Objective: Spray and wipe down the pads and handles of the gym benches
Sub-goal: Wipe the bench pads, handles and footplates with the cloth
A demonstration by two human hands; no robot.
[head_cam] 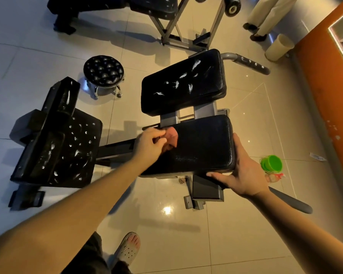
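In the middle of the frame, the left hand [149, 144] pinches a pink cloth [171, 137] on the black seat pad [202, 145]. The right hand [240, 175] grips the pad's lower right corner, fingers spread wide.

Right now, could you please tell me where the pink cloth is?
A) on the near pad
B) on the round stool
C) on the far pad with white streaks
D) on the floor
A: the left hand holds the cloth against the near pad, at its left edge.
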